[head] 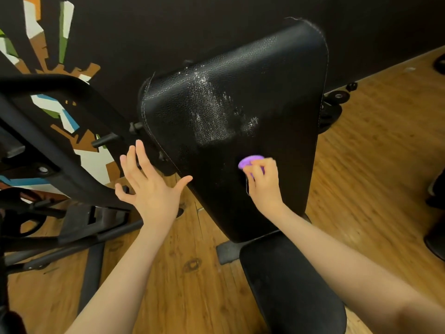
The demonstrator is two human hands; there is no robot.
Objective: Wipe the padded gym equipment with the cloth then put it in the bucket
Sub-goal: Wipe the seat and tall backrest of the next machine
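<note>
We are in the middle of wiping: our right hand (262,179) pinches the purple cloth (250,161) on the half-wet backrest pad (231,112), our left hand (149,182) is spread free, and no bucket is visible yet.

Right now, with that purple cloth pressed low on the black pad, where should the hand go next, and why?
Probably upward. The right hand grips the purple cloth against the lower part of the back pad, while a wet, speckled patch sits higher on the pad, not yet wiped away. Sliding the cloth up through it seems the sensible next stroke. The left hand hovers open beside the pad's edge. No bucket is in view.
</note>
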